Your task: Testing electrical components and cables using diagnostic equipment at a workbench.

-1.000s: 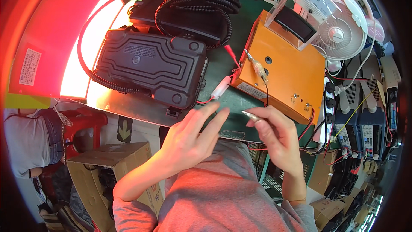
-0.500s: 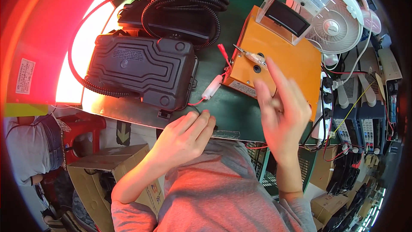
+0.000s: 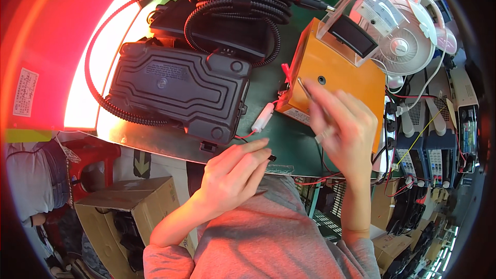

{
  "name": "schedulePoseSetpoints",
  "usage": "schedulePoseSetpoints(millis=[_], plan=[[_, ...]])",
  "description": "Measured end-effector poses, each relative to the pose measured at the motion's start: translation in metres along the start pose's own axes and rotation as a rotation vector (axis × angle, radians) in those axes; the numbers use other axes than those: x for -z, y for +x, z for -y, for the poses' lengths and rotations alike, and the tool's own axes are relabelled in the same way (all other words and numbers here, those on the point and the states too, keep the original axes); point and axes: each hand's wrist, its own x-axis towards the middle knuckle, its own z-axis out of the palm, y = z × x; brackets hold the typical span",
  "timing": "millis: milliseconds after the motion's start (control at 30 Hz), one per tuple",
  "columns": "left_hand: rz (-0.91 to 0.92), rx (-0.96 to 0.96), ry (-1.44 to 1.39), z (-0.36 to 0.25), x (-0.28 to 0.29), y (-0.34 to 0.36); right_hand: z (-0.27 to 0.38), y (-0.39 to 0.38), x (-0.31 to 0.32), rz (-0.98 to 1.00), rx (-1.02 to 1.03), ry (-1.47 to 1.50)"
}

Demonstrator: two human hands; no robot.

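My left hand [image 3: 235, 173] is at the bench's front edge with its fingers closed together. A small black piece [image 3: 272, 158] pokes out beside the fingertips; most of it is hidden. My right hand [image 3: 346, 129], slightly blurred, is raised over the orange box [image 3: 372, 88] and grips a slim metal-tipped tool [image 3: 304, 87], its tip pointing up and left. Between the hands lies a white inline holder [image 3: 263, 118] on a red wire. This wire runs from the black ribbed case [image 3: 175, 93] towards a red clip [image 3: 287, 72] at the orange box's side.
A coiled black corrugated cable [image 3: 232, 8] with a plug lies behind the case. An analogue meter on a clear stand [image 3: 356, 36] stands on the orange box, beside a white fan [image 3: 400, 46]. Instruments and wires crowd the right. A glowing red panel [image 3: 51, 46] borders the left.
My right hand has picked up the metal-tipped tool from the orange box. The left hand stays closed near the bench edge, where a black piece now shows. The view has shifted slightly.
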Motion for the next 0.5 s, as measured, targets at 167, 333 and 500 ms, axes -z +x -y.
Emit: schedulePoseSetpoints(millis=[167, 333, 500], plan=[[-0.066, 0.103, -0.101, -0.004, 0.004, 0.002, 0.013, -0.036, 0.020, 0.136, 0.080, 0.228], [0.011, 0.160, -0.154, -0.003, 0.006, -0.001, 0.019, -0.047, 0.014, 0.200, 0.153, 0.279], [0.042, 0.160, -0.157, -0.004, 0.006, -0.003, 0.018, -0.051, 0.005, 0.091, 0.267, 0.252]])
